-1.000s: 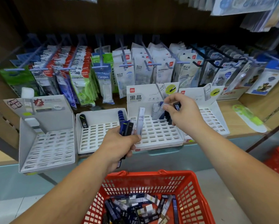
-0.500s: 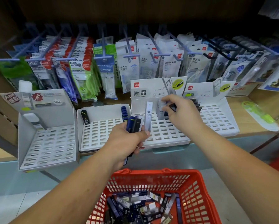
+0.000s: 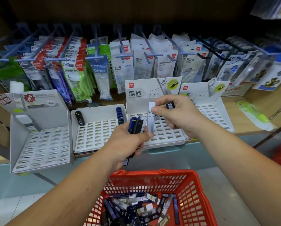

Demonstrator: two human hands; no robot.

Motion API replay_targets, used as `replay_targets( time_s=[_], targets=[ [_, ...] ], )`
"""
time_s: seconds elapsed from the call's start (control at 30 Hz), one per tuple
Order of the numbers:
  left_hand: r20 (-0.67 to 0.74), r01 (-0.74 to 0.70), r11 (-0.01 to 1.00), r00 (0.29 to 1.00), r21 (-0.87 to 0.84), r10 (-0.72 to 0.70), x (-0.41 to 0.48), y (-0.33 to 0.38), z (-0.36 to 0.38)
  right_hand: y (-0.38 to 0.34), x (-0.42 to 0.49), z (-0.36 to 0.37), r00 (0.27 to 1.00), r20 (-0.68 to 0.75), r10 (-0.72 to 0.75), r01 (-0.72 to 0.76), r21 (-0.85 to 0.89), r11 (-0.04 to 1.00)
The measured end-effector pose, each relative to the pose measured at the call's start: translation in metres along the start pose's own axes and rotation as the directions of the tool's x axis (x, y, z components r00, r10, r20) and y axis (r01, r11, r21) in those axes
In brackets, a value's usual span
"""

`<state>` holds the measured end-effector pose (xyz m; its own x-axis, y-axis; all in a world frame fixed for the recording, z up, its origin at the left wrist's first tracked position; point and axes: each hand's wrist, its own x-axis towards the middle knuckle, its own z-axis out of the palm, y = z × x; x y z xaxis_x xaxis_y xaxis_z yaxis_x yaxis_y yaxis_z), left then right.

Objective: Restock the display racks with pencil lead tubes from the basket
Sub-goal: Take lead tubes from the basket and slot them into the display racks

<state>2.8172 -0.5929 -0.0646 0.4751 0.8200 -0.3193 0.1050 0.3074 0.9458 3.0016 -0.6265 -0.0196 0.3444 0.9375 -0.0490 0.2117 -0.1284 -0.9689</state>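
Note:
My left hand [image 3: 128, 144] grips a bunch of pencil lead tubes [image 3: 136, 126], blue, black and clear, upright in front of the third white display rack [image 3: 165, 137]. My right hand [image 3: 177, 116] pinches the top of the clear HB 0.5 tube [image 3: 151, 118] that stands in that bunch. A small black tube [image 3: 170, 105] sits between its curled fingers. The red basket [image 3: 195, 193] below holds several more tubes [image 3: 136, 207].
Further white slotted racks stand on the shelf: a far-left rack [image 3: 38, 147], a second rack [image 3: 95, 134] with a black tube and blue tubes, and a right rack [image 3: 216, 115]. Hanging packets [image 3: 100, 70] fill the pegs behind. A green packet [image 3: 253, 115] lies at right.
My right hand has drawn back from the third rack toward my left hand and now pinches the clear HB 0.5 tube. The left hand stayed about where it was.

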Motion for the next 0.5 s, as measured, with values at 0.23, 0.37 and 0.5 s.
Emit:
replay_targets(
  time_s=[0.23, 0.37, 0.5],
  targets=[
    [-0.009, 0.039, 0.999, 0.999, -0.005, -0.039, 0.001, -0.001, 0.0, 0.012, 0.006, -0.027, 0.961, -0.188, -0.204, 0.165, -0.204, 0.965],
    [0.0, 0.052, 0.999, 0.999, -0.017, -0.052, 0.0, -0.001, 0.004, 0.027, 0.012, -0.023, 0.967, -0.118, -0.226, 0.181, -0.307, 0.934],
    [-0.007, 0.051, 0.997, 0.999, -0.051, -0.051, 0.002, -0.002, 0.001, 0.034, 0.017, -0.024, 0.971, -0.061, -0.229, 0.198, -0.323, 0.925]
  ],
)
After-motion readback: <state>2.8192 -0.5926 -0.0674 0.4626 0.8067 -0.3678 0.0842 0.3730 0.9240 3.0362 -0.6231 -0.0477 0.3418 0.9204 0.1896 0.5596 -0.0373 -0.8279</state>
